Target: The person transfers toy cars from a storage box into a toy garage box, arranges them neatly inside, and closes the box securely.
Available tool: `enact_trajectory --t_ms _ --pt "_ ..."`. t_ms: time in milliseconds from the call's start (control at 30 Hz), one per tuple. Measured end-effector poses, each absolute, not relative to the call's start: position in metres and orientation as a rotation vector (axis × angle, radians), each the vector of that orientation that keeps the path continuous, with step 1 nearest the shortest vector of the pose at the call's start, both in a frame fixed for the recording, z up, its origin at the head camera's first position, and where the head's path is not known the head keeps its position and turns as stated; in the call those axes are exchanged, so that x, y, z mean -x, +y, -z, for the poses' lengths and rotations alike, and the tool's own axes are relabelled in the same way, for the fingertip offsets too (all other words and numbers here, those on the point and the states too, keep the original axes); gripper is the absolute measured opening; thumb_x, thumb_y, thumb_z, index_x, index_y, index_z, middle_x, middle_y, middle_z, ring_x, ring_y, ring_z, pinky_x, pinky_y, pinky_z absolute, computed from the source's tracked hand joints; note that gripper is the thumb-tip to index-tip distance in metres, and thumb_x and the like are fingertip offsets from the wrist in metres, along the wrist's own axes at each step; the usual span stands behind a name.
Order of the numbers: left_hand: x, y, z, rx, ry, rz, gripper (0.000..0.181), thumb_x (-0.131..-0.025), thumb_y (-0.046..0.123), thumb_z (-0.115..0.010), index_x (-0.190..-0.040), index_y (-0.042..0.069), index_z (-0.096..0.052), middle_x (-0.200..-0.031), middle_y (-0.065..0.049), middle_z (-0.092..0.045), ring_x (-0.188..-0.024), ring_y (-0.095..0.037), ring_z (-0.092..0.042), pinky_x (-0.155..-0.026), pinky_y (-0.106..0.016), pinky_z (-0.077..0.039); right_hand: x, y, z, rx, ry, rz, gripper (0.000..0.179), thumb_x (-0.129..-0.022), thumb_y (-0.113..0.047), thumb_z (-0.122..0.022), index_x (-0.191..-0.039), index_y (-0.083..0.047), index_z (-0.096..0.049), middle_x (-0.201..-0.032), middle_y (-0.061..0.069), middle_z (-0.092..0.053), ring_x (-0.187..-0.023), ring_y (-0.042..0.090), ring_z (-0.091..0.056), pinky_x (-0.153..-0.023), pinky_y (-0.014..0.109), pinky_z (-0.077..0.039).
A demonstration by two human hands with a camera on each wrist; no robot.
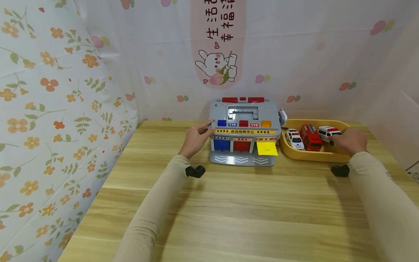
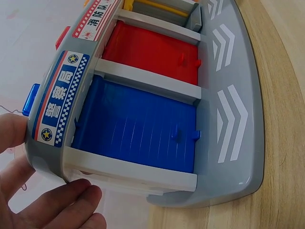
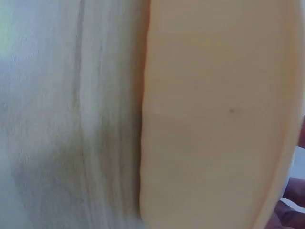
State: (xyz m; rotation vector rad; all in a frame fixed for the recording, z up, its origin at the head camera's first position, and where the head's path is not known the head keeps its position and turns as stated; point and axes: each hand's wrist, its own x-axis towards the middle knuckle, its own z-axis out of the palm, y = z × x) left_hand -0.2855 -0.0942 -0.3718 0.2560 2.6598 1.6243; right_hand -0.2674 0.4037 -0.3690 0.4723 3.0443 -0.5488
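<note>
A grey toy rescue station (image 1: 243, 131) stands at the back of the table, with blue and red doors and a raised yellow flap (image 1: 266, 148). My left hand (image 1: 194, 139) rests on its left front corner, thumb at the front and fingers along the side wall. In the left wrist view the blue door (image 2: 138, 124) and red door (image 2: 152, 52) are down. At the right, my right hand (image 1: 352, 142) reaches over a yellow tray (image 1: 314, 155) and pinches a white toy ambulance (image 1: 328, 132). The tray's wall hides most of that hand in the right wrist view.
Beside the ambulance in the tray lie a red toy fire truck (image 1: 311, 138) and a white toy police car (image 1: 294, 139). The tray stands close to the station's right side. A printed cloth (image 1: 288, 54) hangs behind the table, and a floral cloth (image 1: 49, 127) hangs at the left.
</note>
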Motion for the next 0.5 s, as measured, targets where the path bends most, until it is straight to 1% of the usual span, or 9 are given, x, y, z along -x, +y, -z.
enact_trajectory --t_ms 33,67,133,200,267,300,367,433,500 --pt "0.285 -0.094 0.372 -0.256 2.656 -1.626 0.042 -0.098 0.047 -0.061 -0.140 0.043 -0.057 -0.146 -0.008 -0.058 -0.136 -0.027 -0.056 -0.111 -0.051 -0.047 0.266 0.403 0.368 -0.492 3.048 0.593 0.057 -0.095 -0.030 -0.053 -0.112 0.024 -0.055 -0.107 0.041 -0.058 -0.089 0.045 -0.052 -0.064 0.038 -0.040" --pt "0.285 -0.094 0.372 -0.255 2.656 -1.627 0.042 -0.098 0.047 -0.061 -0.140 0.043 -0.057 -0.147 -0.008 -0.058 -0.136 -0.027 -0.056 -0.111 -0.051 -0.047 0.264 0.402 0.367 -0.517 3.042 0.656 0.059 -0.095 -0.031 -0.053 -0.116 0.024 -0.053 -0.112 0.041 -0.056 -0.093 0.046 -0.051 -0.065 0.038 -0.041" --pt "0.284 -0.094 0.372 -0.255 2.654 -1.630 0.042 -0.098 0.047 -0.061 -0.140 0.043 -0.057 -0.147 -0.008 -0.058 -0.136 -0.027 -0.056 -0.111 -0.051 -0.047 0.260 0.401 0.365 -0.569 3.019 0.797 0.065 -0.096 -0.035 -0.054 -0.125 0.023 -0.049 -0.122 0.042 -0.050 -0.098 0.046 -0.047 -0.065 0.035 -0.041" --pt "0.284 -0.094 0.371 -0.252 2.653 -1.632 0.042 -0.098 0.047 -0.061 -0.140 0.042 -0.057 -0.147 -0.009 -0.058 -0.137 -0.027 -0.055 -0.111 -0.051 -0.047 0.257 0.401 0.363 -0.610 2.969 0.957 0.071 -0.097 -0.039 -0.055 -0.133 0.021 -0.043 -0.130 0.041 -0.046 -0.096 0.039 -0.049 -0.063 0.029 -0.044" --pt "0.284 -0.094 0.372 -0.251 2.652 -1.632 0.042 -0.098 0.048 -0.061 -0.140 0.042 -0.057 -0.147 -0.009 -0.058 -0.137 -0.027 -0.055 -0.111 -0.052 -0.047 0.253 0.400 0.362 -0.641 2.909 1.120 0.075 -0.097 -0.042 -0.057 -0.137 0.019 -0.039 -0.138 0.038 -0.041 -0.091 0.027 -0.058 -0.060 0.022 -0.047" --pt "0.284 -0.094 0.372 -0.252 2.650 -1.634 0.042 -0.098 0.048 -0.061 -0.140 0.042 -0.057 -0.147 -0.009 -0.057 -0.137 -0.027 -0.055 -0.111 -0.052 -0.047 0.251 0.400 0.361 -0.654 2.882 1.190 0.075 -0.097 -0.042 -0.059 -0.137 0.017 -0.039 -0.140 0.037 -0.040 -0.087 0.021 -0.059 -0.060 0.020 -0.049" --pt "0.285 -0.094 0.372 -0.250 2.651 -1.633 0.042 -0.098 0.048 -0.061 -0.140 0.043 -0.057 -0.148 -0.009 -0.057 -0.137 -0.027 -0.055 -0.111 -0.052 -0.047 0.248 0.398 0.361 -0.676 2.825 1.324 0.069 -0.095 -0.041 -0.063 -0.133 0.013 -0.041 -0.143 0.032 -0.037 -0.088 0.015 -0.060 -0.061 0.017 -0.052" --pt "0.285 -0.094 0.372 -0.249 2.652 -1.636 0.042 -0.098 0.047 -0.061 -0.140 0.042 -0.057 -0.148 -0.009 -0.057 -0.137 -0.027 -0.055 -0.111 -0.052 -0.047 0.245 0.396 0.361 -0.722 2.767 1.440 0.057 -0.093 -0.040 -0.067 -0.124 0.003 -0.046 -0.140 0.024 -0.038 -0.095 0.014 -0.057 -0.063 0.015 -0.054" --pt "0.285 -0.093 0.372 -0.251 2.655 -1.639 0.043 -0.098 0.047 -0.061 -0.140 0.041 -0.057 -0.148 -0.009 -0.057 -0.137 -0.027 -0.055 -0.111 -0.052 -0.047 0.241 0.394 0.361 -0.776 2.703 1.559 0.046 -0.091 -0.039 -0.072 -0.115 -0.010 -0.046 -0.130 0.011 -0.041 -0.103 0.016 -0.049 -0.064 0.013 -0.055"
